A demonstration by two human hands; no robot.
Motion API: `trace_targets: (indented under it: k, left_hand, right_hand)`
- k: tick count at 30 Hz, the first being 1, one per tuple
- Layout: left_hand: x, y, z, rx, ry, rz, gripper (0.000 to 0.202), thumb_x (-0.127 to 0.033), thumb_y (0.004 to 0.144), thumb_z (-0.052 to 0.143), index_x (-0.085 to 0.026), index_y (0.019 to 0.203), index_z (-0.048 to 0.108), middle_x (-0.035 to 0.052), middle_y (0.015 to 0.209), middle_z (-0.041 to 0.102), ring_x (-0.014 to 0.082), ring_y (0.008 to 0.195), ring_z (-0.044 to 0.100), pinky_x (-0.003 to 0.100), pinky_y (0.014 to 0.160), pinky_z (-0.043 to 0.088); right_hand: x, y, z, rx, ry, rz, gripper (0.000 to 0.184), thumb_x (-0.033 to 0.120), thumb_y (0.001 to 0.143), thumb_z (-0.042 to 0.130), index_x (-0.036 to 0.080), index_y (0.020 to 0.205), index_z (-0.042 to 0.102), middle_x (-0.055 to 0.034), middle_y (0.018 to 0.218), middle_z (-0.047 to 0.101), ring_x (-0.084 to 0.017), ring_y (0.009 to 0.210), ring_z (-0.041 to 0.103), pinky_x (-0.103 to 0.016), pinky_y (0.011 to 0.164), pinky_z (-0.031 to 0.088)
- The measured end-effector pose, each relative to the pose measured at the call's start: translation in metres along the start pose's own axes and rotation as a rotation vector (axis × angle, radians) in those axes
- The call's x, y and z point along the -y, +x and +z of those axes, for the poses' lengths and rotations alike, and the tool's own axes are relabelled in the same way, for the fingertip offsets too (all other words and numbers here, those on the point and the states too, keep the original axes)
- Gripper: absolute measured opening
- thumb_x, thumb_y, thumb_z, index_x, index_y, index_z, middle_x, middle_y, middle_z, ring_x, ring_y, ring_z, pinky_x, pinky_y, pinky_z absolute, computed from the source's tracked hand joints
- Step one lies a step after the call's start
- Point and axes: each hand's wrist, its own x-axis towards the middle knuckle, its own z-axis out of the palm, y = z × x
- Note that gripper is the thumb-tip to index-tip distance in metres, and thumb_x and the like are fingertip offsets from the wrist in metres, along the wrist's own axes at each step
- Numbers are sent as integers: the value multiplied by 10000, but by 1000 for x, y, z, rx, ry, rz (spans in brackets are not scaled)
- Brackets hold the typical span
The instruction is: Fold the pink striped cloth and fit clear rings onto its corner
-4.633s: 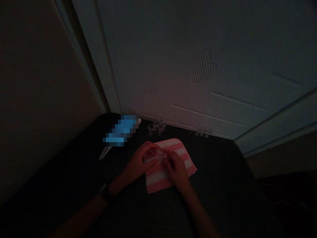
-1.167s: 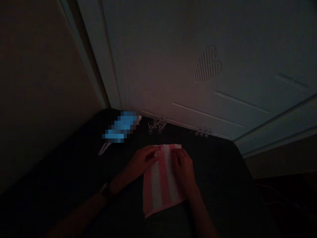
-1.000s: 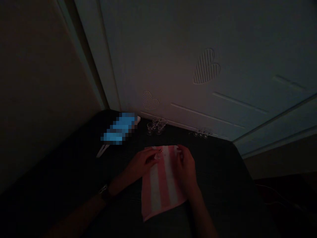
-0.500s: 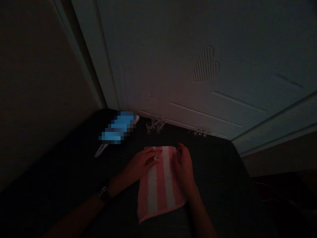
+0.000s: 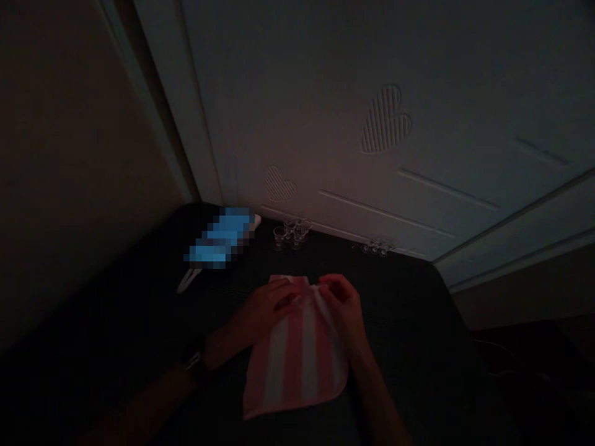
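The scene is very dark. A pink and white striped cloth [image 5: 297, 359] hangs or lies in front of me over a black table [image 5: 418, 347]. My left hand [image 5: 267, 306] pinches the cloth's upper left corner, fingers closed. The upper right corner is pinched by my right hand [image 5: 344, 310]. A watch sits on my left wrist [image 5: 193, 362]. In the earlier frames a small clear glass showed by my left fingers; I cannot make it out now.
Several small clear glasses [image 5: 290, 230] stand at the table's back edge, with another small cluster [image 5: 376, 248] to their right. A glowing blue blurred screen [image 5: 220, 243] lies at the back left. A pale door with heart-shaped cutouts [image 5: 385, 121] rises behind the table.
The cloth was flat and crosswise under both hands; it has been turned lengthwise, its top edge gathered by both hands, and its lower end has drifted toward me and to the left.
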Motion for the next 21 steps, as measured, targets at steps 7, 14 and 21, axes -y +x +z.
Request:
trace_targets:
  k: [7, 14, 21]
  left_hand:
    - [-3, 0, -2, -17, 53, 7, 172, -229, 843, 472, -229, 965, 595, 8, 1020, 598, 147, 952, 548, 264, 841, 435]
    - [-2, 0, -3, -51, 67, -31, 175, -271, 836, 487, -226, 969, 592, 8, 1017, 609, 157, 959, 554, 285, 860, 439]
    - [-1, 0, -4, -88, 88, 26, 168, -249, 836, 480, -220, 968, 580, 21, 1029, 603, 162, 974, 552, 291, 868, 441]
  right_hand:
    - [3, 0, 1, 99, 1, -12, 170, 286, 833, 464, 197, 890, 597, -22, 844, 642, -145, 804, 601, -262, 755, 461]
    - [-4, 3, 1, 146, -45, -15, 163, 196, 772, 499, 203, 895, 606, -13, 856, 633, -145, 800, 591, -250, 725, 464]
    - [-4, 1, 3, 83, -187, -109, 187, 144, 746, 493, 198, 868, 623, -23, 874, 612, -135, 786, 571, -246, 720, 458]
